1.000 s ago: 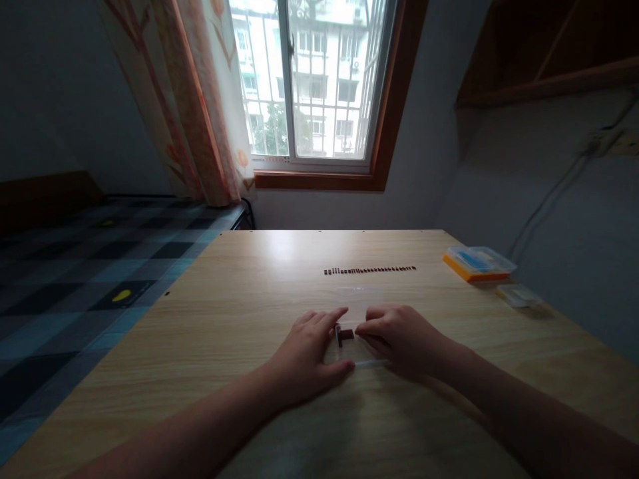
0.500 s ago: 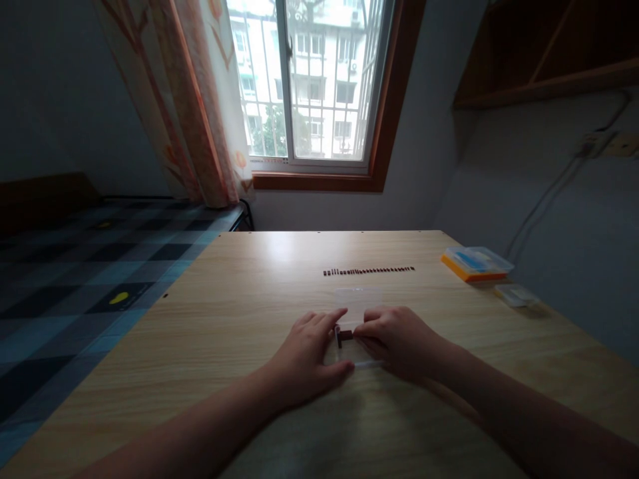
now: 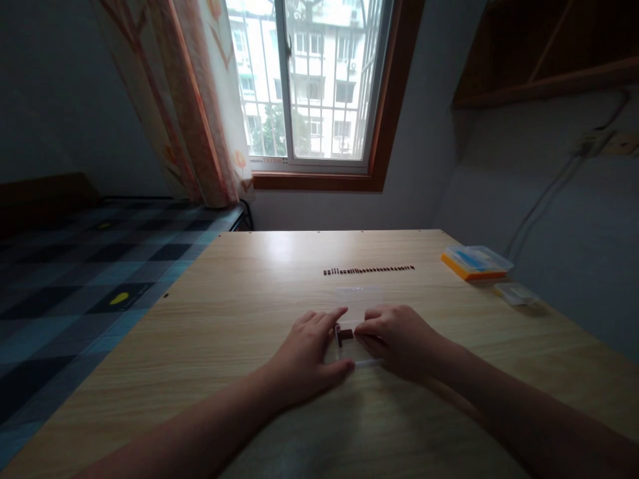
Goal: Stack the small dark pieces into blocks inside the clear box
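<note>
My left hand [image 3: 305, 349] lies flat on the wooden table [image 3: 224, 319], fingers stretched out, with the forefinger tip at a small dark brown piece [image 3: 344, 334]. My right hand [image 3: 397, 339] is curled, its fingertips pinched on the right end of that same brown piece. The piece sits on a clear plastic base [image 3: 360, 299] that shows faintly beyond and below the hands. A long row of small dark brown pieces [image 3: 368, 270] lies farther back on the table, apart from both hands.
An orange and blue lidded box [image 3: 475, 263] and a small clear box [image 3: 515, 293] stand at the table's right edge near the wall. A bed with a checked cover [image 3: 74, 279] lies to the left. Window and curtain stand behind the table.
</note>
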`<state>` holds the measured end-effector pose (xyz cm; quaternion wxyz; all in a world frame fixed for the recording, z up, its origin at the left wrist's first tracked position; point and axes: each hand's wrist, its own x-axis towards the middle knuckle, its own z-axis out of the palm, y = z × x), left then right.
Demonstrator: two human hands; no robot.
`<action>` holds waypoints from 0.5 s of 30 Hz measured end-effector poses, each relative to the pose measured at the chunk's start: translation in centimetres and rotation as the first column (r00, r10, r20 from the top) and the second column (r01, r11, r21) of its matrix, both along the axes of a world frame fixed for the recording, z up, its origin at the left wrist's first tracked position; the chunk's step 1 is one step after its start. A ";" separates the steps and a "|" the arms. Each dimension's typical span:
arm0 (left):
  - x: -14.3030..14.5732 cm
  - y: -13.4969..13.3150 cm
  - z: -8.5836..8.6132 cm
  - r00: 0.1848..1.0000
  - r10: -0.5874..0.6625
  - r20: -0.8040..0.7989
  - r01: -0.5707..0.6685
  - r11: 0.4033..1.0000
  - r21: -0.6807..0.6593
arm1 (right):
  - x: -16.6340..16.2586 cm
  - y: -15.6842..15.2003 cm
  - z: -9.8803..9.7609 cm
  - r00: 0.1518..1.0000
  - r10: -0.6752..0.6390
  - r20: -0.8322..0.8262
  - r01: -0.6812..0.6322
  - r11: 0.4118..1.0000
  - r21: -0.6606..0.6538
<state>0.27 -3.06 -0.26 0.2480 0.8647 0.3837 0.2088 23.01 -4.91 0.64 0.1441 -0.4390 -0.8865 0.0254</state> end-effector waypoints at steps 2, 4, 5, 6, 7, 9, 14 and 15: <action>0.0 0.0 0.0 1.000 0.001 -0.003 -0.001 1.000 -0.001 | -0.1 0.0 0.0 1.000 -0.001 0.001 0.001 1.000 0.009; 0.0 0.0 0.0 1.000 0.002 -0.005 -0.002 1.000 0.002 | 0.0 0.0 -0.1 1.000 0.005 -0.009 -0.005 1.000 0.026; 0.0 0.0 0.0 1.000 0.002 -0.003 -0.002 1.000 0.007 | 0.1 0.0 0.0 1.000 0.016 -0.023 -0.015 0.999 0.040; 0.0 0.0 0.0 1.000 0.003 0.000 -0.003 1.000 0.012 | 0.3 0.0 0.1 0.999 0.029 -0.045 -0.026 0.998 0.065; 0.0 0.0 0.0 1.000 0.004 0.001 -0.004 1.000 0.016 | 0.5 0.1 0.3 0.996 0.042 -0.076 -0.034 0.994 0.104; -0.1 0.0 0.0 1.000 0.005 -0.003 -0.005 1.000 0.013 | 1.1 0.5 1.1 0.985 0.052 -0.167 -0.014 0.976 0.217; -0.1 -0.1 0.1 1.000 0.010 -0.016 -0.010 1.000 -0.017 | 2.5 4.8 4.1 0.945 -0.062 -0.322 0.169 0.933 0.316; 0.0 -0.1 0.2 1.000 0.012 -0.016 -0.012 1.000 -0.020 | 2.6 6.4 4.5 0.950 -0.075 -0.303 0.169 0.939 0.300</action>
